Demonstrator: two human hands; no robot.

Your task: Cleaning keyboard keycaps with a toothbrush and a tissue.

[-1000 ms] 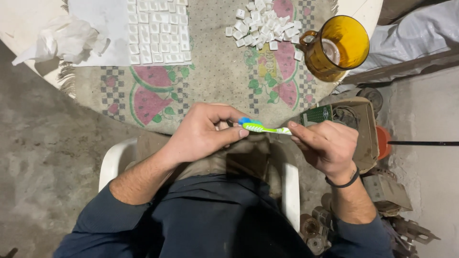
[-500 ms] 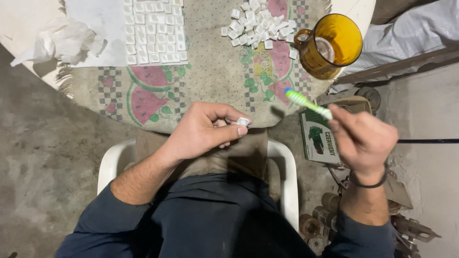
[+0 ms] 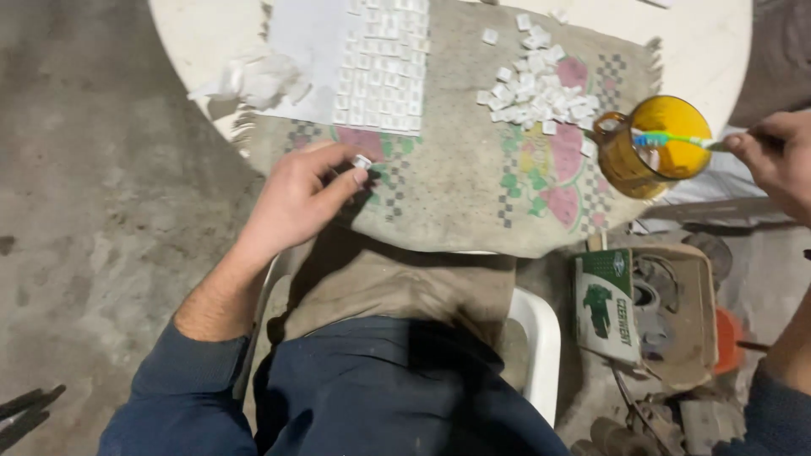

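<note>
Head view: left hand (image 3: 297,201) pinching white tile (image 3: 361,161).

Two hands: left (image 3: 291,203), right (image 3: 781,160). One amber mug (image 3: 629,165), one green toothbrush (image 3: 667,139), one patterned cloth (image 3: 456,186), one crumpled tissue (image 3: 245,80), one cardboard box (image 3: 676,312). Loose white tiles (image 3: 536,89): too many to count.
</note>
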